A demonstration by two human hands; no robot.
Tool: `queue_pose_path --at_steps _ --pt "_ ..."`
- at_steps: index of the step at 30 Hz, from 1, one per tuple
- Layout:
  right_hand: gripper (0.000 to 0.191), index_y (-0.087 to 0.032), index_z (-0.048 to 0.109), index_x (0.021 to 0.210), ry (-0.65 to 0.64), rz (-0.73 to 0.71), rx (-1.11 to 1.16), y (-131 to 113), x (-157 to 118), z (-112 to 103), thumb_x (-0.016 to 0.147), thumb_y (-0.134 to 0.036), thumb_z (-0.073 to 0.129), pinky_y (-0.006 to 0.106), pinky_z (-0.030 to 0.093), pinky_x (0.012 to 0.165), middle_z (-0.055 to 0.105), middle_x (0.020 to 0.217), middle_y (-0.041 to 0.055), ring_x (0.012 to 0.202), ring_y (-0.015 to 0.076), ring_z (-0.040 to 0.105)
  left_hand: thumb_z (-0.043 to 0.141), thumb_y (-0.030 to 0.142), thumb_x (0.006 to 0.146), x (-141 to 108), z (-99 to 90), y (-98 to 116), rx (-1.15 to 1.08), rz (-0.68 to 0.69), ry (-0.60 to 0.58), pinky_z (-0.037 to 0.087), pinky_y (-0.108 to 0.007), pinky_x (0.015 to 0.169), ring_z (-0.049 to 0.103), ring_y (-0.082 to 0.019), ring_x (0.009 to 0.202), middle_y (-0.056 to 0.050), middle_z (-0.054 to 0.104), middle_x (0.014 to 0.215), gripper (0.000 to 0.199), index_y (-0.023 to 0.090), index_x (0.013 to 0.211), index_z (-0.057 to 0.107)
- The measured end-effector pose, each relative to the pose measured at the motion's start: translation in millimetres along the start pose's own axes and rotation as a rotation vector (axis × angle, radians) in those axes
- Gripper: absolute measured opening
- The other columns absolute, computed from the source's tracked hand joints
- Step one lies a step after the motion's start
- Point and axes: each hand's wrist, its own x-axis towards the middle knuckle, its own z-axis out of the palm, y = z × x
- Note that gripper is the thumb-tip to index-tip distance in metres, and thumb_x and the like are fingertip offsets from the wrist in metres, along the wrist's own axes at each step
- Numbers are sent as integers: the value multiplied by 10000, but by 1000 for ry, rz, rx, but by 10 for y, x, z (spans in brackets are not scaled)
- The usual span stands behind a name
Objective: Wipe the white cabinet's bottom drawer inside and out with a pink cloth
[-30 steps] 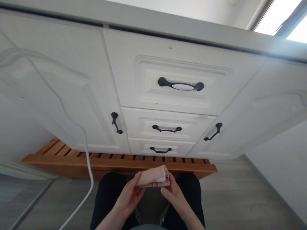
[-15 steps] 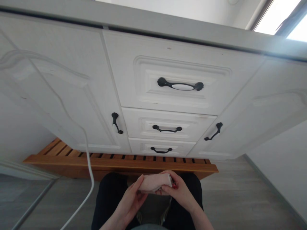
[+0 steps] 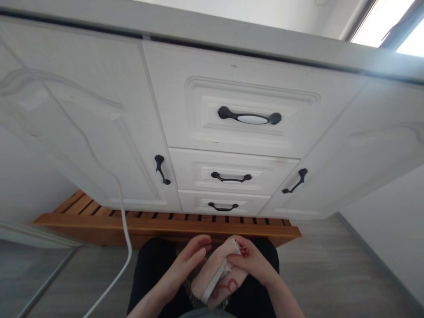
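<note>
A folded pale pink cloth (image 3: 215, 274) with a red pattern hangs tilted over the lap, its layers partly spread at the lower end. My right hand (image 3: 253, 260) grips its upper right end between thumb and fingers, and a small red bit shows beside the fingers. Just left of the cloth is my left hand (image 3: 188, 263), its fingers slightly curved and apart, holding nothing.
A white cabinet (image 3: 198, 137) with dark-handled drawers and doors stands ahead. Along its foot runs a slatted wooden platform (image 3: 165, 225). A white cable (image 3: 127, 247) hangs at the left. Dark-trousered knees (image 3: 150, 260) flank the hands.
My left hand has let go of the cloth and moved slightly up. The cloth has swung from level to tilted, its left end now lower and its folds looser.
</note>
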Motion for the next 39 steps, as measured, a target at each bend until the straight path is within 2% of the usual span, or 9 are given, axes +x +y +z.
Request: queue_pose_path --at_steps 2,4,9,14,17,22,28,33,39 --pt "192 -181 653 887 -68 0 -20 0 69 26 724 -261 716 260 392 694 590 778 -37 732 137 520 690 543 795 21 34 88 107 -80 -219 489 -357 943 618 -276 1149 -100 685 1206 496 212 1163 661" --pt "221 -183 660 897 -54 -8 -12 33 168 53 706 -271 727 266 406 703 599 784 -33 740 144 533 719 492 786 63 75 91 170 -113 -265 497 -333 901 653 -259 1056 -90 728 1098 439 185 1097 686" --pt "525 -235 618 1157 190 5 319 229 267 126 708 -447 790 330 475 848 669 1062 33 933 196 623 767 440 754 157 109 -103 -103 -183 -125 517 -304 850 683 -206 945 -89 731 1134 531 187 1197 617" --pt "574 -197 582 1218 68 210 657 532 45 428 818 -599 671 366 497 894 692 1133 92 981 209 671 782 428 733 208 69 -264 -247 -198 13 525 -316 799 678 -196 848 -74 739 1030 532 182 1167 601" --pt "601 -197 564 1234 136 170 478 624 -25 620 787 -575 704 432 491 962 691 1155 98 1068 266 660 738 408 766 238 64 -336 -95 -124 86 511 -339 831 663 -208 845 -71 733 996 436 170 1113 624" --pt "521 -219 523 1317 462 -43 -75 588 50 784 816 -318 621 473 362 1127 598 1326 118 1261 306 541 668 301 789 232 166 -355 271 153 259 451 -353 941 642 -274 1010 -68 725 1047 312 201 1084 664" --pt "625 -226 415 1417 526 -62 -309 702 150 971 806 -249 540 498 440 1048 529 1329 165 1214 337 558 682 291 772 243 216 -335 429 226 398 413 -364 963 625 -306 1089 -73 704 1156 388 273 1159 661" --pt "739 -232 369 1448 512 -64 -333 774 182 1027 736 -194 563 504 456 1023 537 1267 147 1168 343 567 625 285 797 317 160 -322 399 165 333 456 -393 928 655 -301 997 -88 719 1016 265 211 1051 643" --pt "521 -230 467 1387 497 -58 -271 573 158 980 868 -278 480 448 512 895 534 1117 124 984 287 615 682 256 733 181 315 -390 85 84 263 297 -401 1172 505 -290 1318 -132 593 1359 604 167 1305 511"
